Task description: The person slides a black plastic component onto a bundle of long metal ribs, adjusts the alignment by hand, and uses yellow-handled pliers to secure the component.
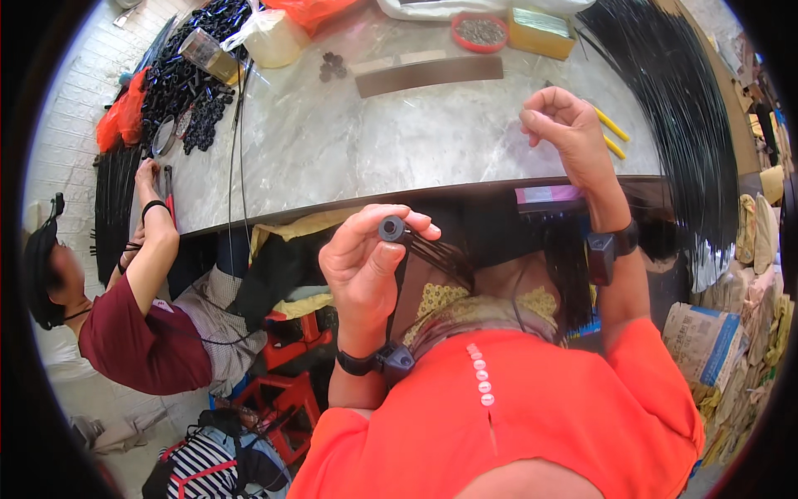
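Note:
Between the thumb and fingers of my left hand [359, 264], near the front edge of the table, is a black round part with a hole [391, 229]. Several thin black rods [442, 259] trail from behind it toward my lap. My right hand [569, 137] is raised over the table's right side, its thumb and forefinger closed in a pinch; whatever they hold, if anything, is too small to make out. Just beyond it lie the yellow handles of a hand tool [613, 125], partly hidden by the hand.
Long black rods [677, 100] cover the table's right end. At the back stand a red dish of small metal pieces [480, 33], a yellow box [540, 37] and a dark flat bar [428, 76]. Black parts [179, 91] heap up far left. A co-worker [150, 333] sits at left.

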A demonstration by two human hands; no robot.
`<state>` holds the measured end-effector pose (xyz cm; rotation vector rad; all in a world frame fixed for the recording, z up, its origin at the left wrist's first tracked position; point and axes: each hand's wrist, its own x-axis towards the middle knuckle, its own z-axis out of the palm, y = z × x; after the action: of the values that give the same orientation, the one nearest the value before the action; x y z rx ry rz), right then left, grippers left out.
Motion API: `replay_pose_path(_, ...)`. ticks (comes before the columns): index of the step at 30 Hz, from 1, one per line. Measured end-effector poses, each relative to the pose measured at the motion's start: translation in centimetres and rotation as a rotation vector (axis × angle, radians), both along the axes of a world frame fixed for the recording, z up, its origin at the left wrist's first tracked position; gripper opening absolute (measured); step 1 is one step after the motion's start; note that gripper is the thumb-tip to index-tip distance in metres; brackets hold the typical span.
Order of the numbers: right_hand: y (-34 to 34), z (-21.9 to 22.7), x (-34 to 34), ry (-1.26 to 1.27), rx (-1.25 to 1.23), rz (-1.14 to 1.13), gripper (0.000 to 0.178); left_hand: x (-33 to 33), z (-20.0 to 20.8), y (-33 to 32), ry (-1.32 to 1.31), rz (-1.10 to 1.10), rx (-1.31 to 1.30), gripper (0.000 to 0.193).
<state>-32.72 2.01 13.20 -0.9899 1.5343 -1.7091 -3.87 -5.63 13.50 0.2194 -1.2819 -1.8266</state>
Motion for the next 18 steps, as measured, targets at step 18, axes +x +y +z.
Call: replay_pose_path(18, 2.6, 3.9, 12.3, 0.302, -0.377, 0.177, 0.020, 0.0, 0.2, 0.2, 0.020, 0.001, -0.127, 0.032)
